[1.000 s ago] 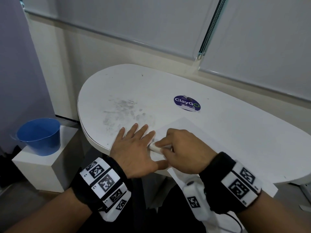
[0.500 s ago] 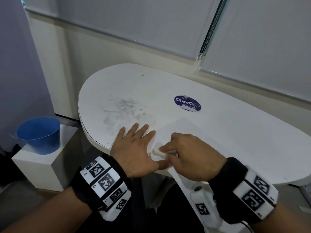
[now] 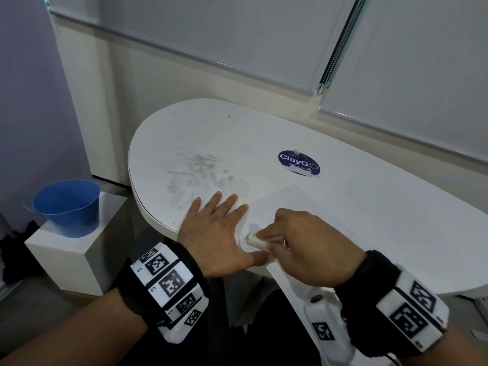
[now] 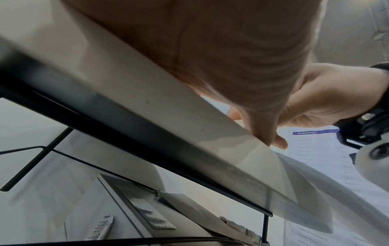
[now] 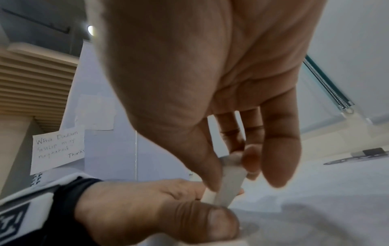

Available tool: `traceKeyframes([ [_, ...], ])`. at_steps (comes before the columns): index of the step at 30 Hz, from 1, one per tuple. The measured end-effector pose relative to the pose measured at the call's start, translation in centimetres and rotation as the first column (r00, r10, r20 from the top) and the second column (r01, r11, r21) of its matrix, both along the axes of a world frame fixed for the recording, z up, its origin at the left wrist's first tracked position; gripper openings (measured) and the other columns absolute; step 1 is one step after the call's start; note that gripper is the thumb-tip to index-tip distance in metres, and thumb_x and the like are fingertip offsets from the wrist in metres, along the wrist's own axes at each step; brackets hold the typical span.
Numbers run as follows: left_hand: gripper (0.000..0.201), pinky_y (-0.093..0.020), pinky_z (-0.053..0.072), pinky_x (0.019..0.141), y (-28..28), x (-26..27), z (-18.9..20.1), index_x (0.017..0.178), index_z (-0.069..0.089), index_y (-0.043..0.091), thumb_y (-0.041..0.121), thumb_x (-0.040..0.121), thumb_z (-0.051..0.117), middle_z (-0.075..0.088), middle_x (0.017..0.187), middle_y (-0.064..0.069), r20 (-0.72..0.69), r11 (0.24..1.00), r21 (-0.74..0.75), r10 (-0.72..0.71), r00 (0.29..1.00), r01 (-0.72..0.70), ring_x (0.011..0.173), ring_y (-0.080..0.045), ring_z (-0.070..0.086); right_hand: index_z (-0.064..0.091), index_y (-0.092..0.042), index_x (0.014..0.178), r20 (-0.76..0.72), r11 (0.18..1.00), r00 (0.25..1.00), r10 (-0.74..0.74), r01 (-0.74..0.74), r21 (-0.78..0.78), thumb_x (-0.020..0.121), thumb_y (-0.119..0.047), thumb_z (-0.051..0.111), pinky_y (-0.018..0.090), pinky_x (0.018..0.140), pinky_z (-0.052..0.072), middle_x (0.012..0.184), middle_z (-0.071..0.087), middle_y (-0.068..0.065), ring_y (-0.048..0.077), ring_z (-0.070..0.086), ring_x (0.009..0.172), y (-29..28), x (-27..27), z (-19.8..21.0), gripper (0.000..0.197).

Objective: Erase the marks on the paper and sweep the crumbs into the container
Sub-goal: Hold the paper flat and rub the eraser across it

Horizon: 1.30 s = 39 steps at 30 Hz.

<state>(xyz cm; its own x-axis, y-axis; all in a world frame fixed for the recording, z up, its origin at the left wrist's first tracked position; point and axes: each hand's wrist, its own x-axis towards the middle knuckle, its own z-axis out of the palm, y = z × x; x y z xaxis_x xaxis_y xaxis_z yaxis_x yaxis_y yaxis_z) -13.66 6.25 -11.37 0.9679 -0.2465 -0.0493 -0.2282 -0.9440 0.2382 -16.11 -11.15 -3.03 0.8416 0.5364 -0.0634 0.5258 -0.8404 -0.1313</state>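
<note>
A white sheet of paper (image 3: 287,204) lies on the white table (image 3: 369,207), its near end hanging over the front edge. My left hand (image 3: 219,228) lies flat with fingers spread, pressing the paper's left edge. My right hand (image 3: 303,244) pinches a white eraser (image 3: 254,239) between thumb and fingers, its tip down on the paper beside the left thumb. The right wrist view shows the eraser (image 5: 229,184) held upright in my fingertips. A blue bucket (image 3: 68,207) stands on a low white block left of the table.
Grey smudges (image 3: 195,170) mark the tabletop beyond my left hand. A round purple ClayGo sticker (image 3: 298,163) with a small object on it lies farther back. Window blinds (image 3: 237,35) hang behind the table. The white block (image 3: 71,260) sits below the table's left end.
My right hand has drawn the eraser back toward me and slightly right across the paper. The left hand has stayed flat in place.
</note>
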Motion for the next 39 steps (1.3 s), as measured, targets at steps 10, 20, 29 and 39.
traceKeyframes([
  [10,0.120,-0.052,0.000,0.122,-0.1,-0.1,0.1,0.157,0.007,0.036,0.099,0.055,0.012,-0.005,0.166,0.011,0.037,1.000,0.003,0.002,0.999,-0.002,0.153,-0.016,-0.011,0.070,-0.026,0.099,0.068,0.999,0.998,-0.005,0.007,-0.032,0.091,-0.021,0.044,0.031,0.061,0.036,0.082,0.041,-0.003,0.019,0.051,0.074,1.2,0.8,-0.6,0.027],
  [20,0.118,-0.051,-0.001,0.122,-0.3,-0.2,0.1,0.157,0.008,0.036,0.097,0.055,0.011,-0.004,0.166,0.011,0.033,1.000,-0.008,0.000,0.999,0.001,0.153,-0.016,-0.011,0.065,-0.022,0.097,0.107,0.996,0.994,0.022,-0.013,-0.085,0.091,-0.018,0.044,0.030,0.061,0.034,0.087,0.044,0.001,0.020,0.044,0.072,1.5,0.2,-0.7,0.023],
  [29,0.121,-0.052,-0.001,0.122,-0.1,-0.2,0.2,0.157,0.005,0.035,0.099,0.055,0.007,-0.006,0.167,0.010,0.028,1.000,0.027,-0.008,1.000,0.007,0.152,-0.017,-0.012,0.070,-0.027,0.103,0.134,0.999,0.991,0.004,0.002,-0.045,0.091,-0.022,0.045,0.030,0.060,0.038,0.086,0.044,-0.003,0.018,0.048,0.074,1.5,0.8,-0.6,0.028],
  [39,0.124,-0.051,-0.004,0.122,-0.1,-0.1,-0.1,0.157,0.003,0.035,0.104,0.055,0.009,-0.009,0.166,0.011,0.015,1.000,0.014,0.002,1.000,-0.002,0.152,-0.015,-0.014,0.070,-0.042,0.107,0.038,0.986,0.998,-0.043,0.036,0.161,0.095,-0.037,0.052,0.030,0.070,0.047,0.079,0.048,-0.007,0.009,0.052,0.074,-1.0,0.2,-2.0,0.022],
])
